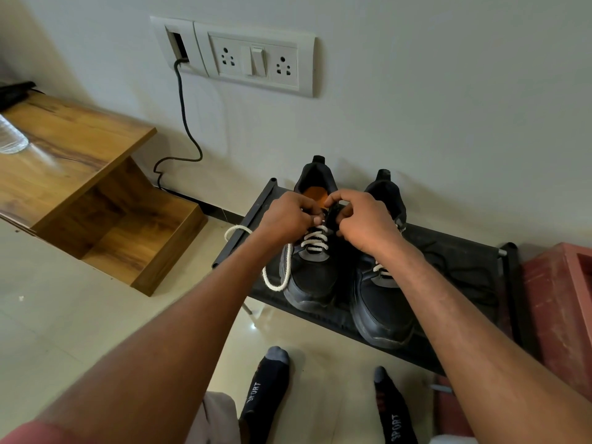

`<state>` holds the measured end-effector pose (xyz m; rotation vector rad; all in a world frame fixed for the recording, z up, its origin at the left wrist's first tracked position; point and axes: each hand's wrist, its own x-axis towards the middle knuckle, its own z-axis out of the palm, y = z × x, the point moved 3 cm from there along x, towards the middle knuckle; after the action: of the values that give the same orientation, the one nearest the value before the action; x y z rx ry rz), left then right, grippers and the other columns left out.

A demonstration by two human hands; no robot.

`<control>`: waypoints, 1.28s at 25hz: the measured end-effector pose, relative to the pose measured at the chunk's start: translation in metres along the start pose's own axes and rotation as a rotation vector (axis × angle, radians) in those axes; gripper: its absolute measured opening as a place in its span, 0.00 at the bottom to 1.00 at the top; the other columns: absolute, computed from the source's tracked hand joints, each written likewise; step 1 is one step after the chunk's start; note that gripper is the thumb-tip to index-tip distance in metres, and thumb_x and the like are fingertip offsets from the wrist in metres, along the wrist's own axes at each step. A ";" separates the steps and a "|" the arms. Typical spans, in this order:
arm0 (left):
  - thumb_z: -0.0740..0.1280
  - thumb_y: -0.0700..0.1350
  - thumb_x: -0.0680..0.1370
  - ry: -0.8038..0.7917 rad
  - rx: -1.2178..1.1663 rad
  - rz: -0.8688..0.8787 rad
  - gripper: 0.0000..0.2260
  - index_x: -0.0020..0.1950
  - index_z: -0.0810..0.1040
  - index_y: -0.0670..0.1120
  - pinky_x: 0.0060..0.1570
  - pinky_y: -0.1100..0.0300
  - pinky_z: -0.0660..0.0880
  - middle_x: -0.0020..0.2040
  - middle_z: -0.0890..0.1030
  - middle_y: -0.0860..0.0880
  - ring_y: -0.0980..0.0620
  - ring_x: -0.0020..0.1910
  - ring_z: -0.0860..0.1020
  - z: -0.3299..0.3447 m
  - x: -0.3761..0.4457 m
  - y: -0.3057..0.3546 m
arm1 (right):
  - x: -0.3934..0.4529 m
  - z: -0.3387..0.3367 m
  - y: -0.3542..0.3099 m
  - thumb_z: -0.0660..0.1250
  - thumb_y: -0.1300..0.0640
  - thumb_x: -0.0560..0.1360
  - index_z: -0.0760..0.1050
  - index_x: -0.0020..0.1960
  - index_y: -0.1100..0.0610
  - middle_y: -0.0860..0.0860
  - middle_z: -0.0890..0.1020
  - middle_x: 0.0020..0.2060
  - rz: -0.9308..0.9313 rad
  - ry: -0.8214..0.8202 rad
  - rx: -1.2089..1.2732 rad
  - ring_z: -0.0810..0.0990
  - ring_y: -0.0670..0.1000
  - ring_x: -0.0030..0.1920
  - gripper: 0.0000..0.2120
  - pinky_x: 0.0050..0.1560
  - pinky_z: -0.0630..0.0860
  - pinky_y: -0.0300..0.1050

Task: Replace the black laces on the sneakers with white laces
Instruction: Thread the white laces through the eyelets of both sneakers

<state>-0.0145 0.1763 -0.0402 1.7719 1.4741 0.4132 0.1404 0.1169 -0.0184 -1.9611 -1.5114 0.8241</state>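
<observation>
Now both hands, left hand, right hand, pinching white lace atop left sneaker.

Two black sneakers with grey panels carry white laces on a black shoe rack. The left sneaker's insole is orange. Near, black socks have grey toes and white "SPORT" lettering. Far left, brown wood-grain shelving.

One head-worn camera, looking forward and down.

You see everything from your own head height, wide-angle, facing the wall and tilted toward the floor. Your left hand and right hand sit mid-frame, close in; your socked feet fill the bottom edge. There is no second view here.
</observation>
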 end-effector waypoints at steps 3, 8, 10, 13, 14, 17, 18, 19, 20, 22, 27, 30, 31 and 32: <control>0.75 0.44 0.78 -0.023 -0.021 0.003 0.04 0.44 0.87 0.51 0.49 0.47 0.83 0.41 0.83 0.51 0.51 0.38 0.80 0.000 0.001 0.000 | 0.000 -0.001 0.002 0.63 0.73 0.71 0.80 0.52 0.39 0.52 0.85 0.38 0.017 -0.005 0.019 0.86 0.54 0.41 0.28 0.47 0.85 0.58; 0.74 0.45 0.77 0.051 0.086 0.057 0.08 0.41 0.84 0.57 0.48 0.45 0.84 0.44 0.84 0.56 0.51 0.42 0.83 0.003 -0.003 0.003 | -0.001 0.000 0.002 0.63 0.72 0.72 0.81 0.55 0.42 0.51 0.85 0.39 0.012 -0.002 0.013 0.86 0.53 0.42 0.27 0.48 0.85 0.55; 0.73 0.43 0.77 0.059 0.111 0.087 0.07 0.44 0.85 0.56 0.47 0.46 0.84 0.44 0.84 0.57 0.52 0.42 0.83 0.004 -0.005 0.004 | -0.001 0.000 0.000 0.63 0.72 0.73 0.81 0.56 0.43 0.51 0.84 0.39 0.008 -0.005 0.007 0.86 0.53 0.42 0.27 0.47 0.84 0.53; 0.71 0.41 0.77 0.029 0.193 0.146 0.09 0.48 0.87 0.55 0.46 0.48 0.83 0.43 0.84 0.56 0.53 0.41 0.82 0.001 -0.006 0.007 | -0.002 -0.001 0.000 0.63 0.72 0.73 0.81 0.57 0.43 0.52 0.84 0.39 0.006 -0.008 0.003 0.86 0.53 0.42 0.27 0.46 0.85 0.53; 0.71 0.40 0.76 0.034 0.237 0.163 0.10 0.48 0.87 0.55 0.46 0.48 0.83 0.43 0.85 0.56 0.53 0.40 0.82 0.000 -0.006 0.007 | -0.002 -0.001 0.000 0.63 0.72 0.73 0.81 0.57 0.42 0.51 0.84 0.39 0.003 -0.012 -0.002 0.85 0.53 0.42 0.27 0.45 0.84 0.52; 0.71 0.40 0.77 0.030 0.211 0.156 0.09 0.46 0.87 0.54 0.44 0.50 0.82 0.40 0.84 0.56 0.53 0.38 0.81 0.003 -0.005 0.007 | -0.003 -0.001 -0.001 0.63 0.72 0.74 0.81 0.58 0.44 0.51 0.84 0.39 0.005 -0.012 -0.001 0.85 0.52 0.42 0.25 0.39 0.80 0.46; 0.72 0.40 0.77 0.028 0.179 0.145 0.08 0.45 0.86 0.53 0.43 0.51 0.82 0.38 0.83 0.56 0.54 0.37 0.80 0.005 -0.005 0.008 | -0.003 -0.002 -0.001 0.64 0.72 0.74 0.81 0.58 0.44 0.51 0.84 0.39 0.007 -0.009 0.003 0.85 0.52 0.42 0.25 0.40 0.80 0.46; 0.73 0.41 0.77 0.022 0.157 0.134 0.07 0.44 0.86 0.53 0.43 0.52 0.80 0.37 0.82 0.56 0.54 0.36 0.79 0.006 -0.005 0.008 | -0.003 -0.002 -0.001 0.64 0.72 0.74 0.81 0.58 0.44 0.51 0.84 0.39 0.010 -0.008 0.007 0.85 0.52 0.42 0.25 0.41 0.82 0.47; 0.73 0.42 0.78 0.004 0.145 0.127 0.06 0.45 0.86 0.52 0.43 0.53 0.79 0.36 0.81 0.57 0.54 0.36 0.78 0.005 -0.005 0.009 | -0.003 -0.002 -0.001 0.64 0.72 0.74 0.81 0.58 0.44 0.51 0.84 0.39 0.014 -0.010 0.013 0.85 0.53 0.42 0.26 0.43 0.83 0.50; 0.72 0.41 0.80 -0.061 0.139 0.132 0.05 0.49 0.86 0.50 0.45 0.54 0.78 0.38 0.79 0.56 0.54 0.37 0.77 0.003 -0.005 0.010 | -0.003 -0.001 0.001 0.64 0.73 0.73 0.80 0.60 0.43 0.52 0.84 0.40 0.026 -0.015 0.037 0.86 0.55 0.43 0.28 0.48 0.85 0.56; 0.70 0.42 0.80 0.022 0.394 0.232 0.08 0.50 0.82 0.56 0.39 0.56 0.72 0.45 0.82 0.53 0.50 0.42 0.80 -0.005 -0.011 0.011 | -0.001 0.000 0.003 0.62 0.75 0.72 0.79 0.62 0.40 0.53 0.84 0.41 0.033 -0.017 0.056 0.86 0.57 0.42 0.33 0.47 0.85 0.61; 0.69 0.42 0.79 0.063 0.341 0.179 0.09 0.43 0.79 0.56 0.37 0.56 0.71 0.42 0.82 0.53 0.50 0.39 0.79 0.003 -0.012 0.011 | -0.001 0.000 0.000 0.63 0.74 0.72 0.79 0.63 0.41 0.51 0.84 0.40 0.020 0.006 0.046 0.86 0.54 0.41 0.32 0.48 0.85 0.58; 0.69 0.42 0.79 0.055 0.297 0.158 0.08 0.43 0.80 0.53 0.37 0.57 0.72 0.41 0.81 0.53 0.50 0.39 0.79 0.006 -0.012 0.012 | -0.002 0.000 0.000 0.64 0.73 0.72 0.79 0.64 0.42 0.51 0.84 0.40 0.018 0.011 0.038 0.86 0.53 0.41 0.32 0.48 0.85 0.57; 0.68 0.41 0.80 0.039 0.258 0.144 0.07 0.44 0.81 0.51 0.37 0.57 0.72 0.40 0.81 0.53 0.50 0.39 0.79 0.008 -0.013 0.013 | -0.001 0.001 0.001 0.65 0.72 0.72 0.78 0.64 0.42 0.51 0.84 0.40 0.018 0.013 0.033 0.85 0.52 0.41 0.31 0.48 0.85 0.56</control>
<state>-0.0036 0.1614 -0.0329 2.0931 1.4858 0.3440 0.1401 0.1154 -0.0194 -1.9555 -1.4659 0.8366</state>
